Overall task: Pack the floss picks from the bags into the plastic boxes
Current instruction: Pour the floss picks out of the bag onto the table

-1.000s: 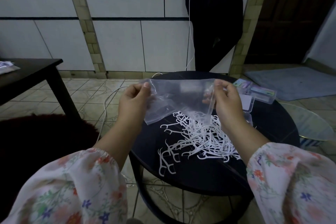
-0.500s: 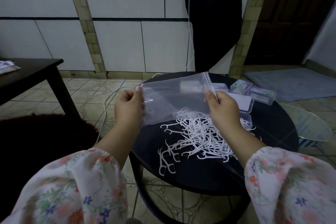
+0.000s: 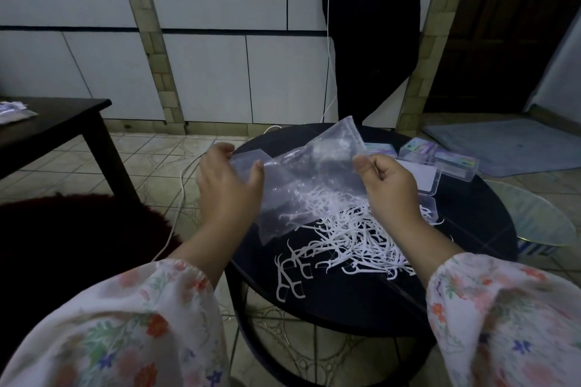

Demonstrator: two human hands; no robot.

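Observation:
A clear plastic bag (image 3: 301, 179) hangs above the round black table (image 3: 471, 229), and it looks empty. My left hand (image 3: 228, 185) pinches its left edge and my right hand (image 3: 388, 188) pinches its right edge. Under the bag a heap of white floss picks (image 3: 345, 239) lies loose on the tabletop. Several clear plastic boxes (image 3: 440, 160) with coloured labels sit at the table's far right, just beyond my right hand. One open box (image 3: 429, 207) lies partly hidden behind my right wrist.
A person in dark clothes (image 3: 371, 34) stands just behind the table. A dark low table (image 3: 56, 126) with a packet on it is at the left. A white cable (image 3: 180, 192) runs over the tiled floor. A blue mat (image 3: 509, 144) lies at the right.
The bag has tilted, its right corner now higher, and my hands have drawn it a little to the right. The floss picks stay heaped on the table.

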